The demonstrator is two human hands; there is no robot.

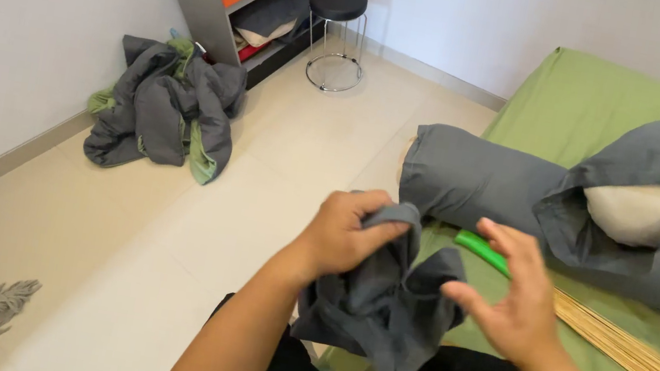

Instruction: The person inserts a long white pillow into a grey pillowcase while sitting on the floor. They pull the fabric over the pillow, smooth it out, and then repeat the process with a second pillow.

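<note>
- My left hand (344, 236) pinches the grey cloth (381, 308) at frame centre.
- The cloth hangs downward; my right hand (511, 298), fingers spread, touches its right edge.

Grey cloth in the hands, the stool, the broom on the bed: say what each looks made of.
Grey cloth: soft woven fabric, matte; it creases and droops from the left hand, with the right hand beside it.
Stool: shiny metal legs, likely chromed, and a black padded seat, possibly vinyl.
Broom: pale straw-like bristles in thin parallel stalks; its glossy green handle looks plastic.
</note>
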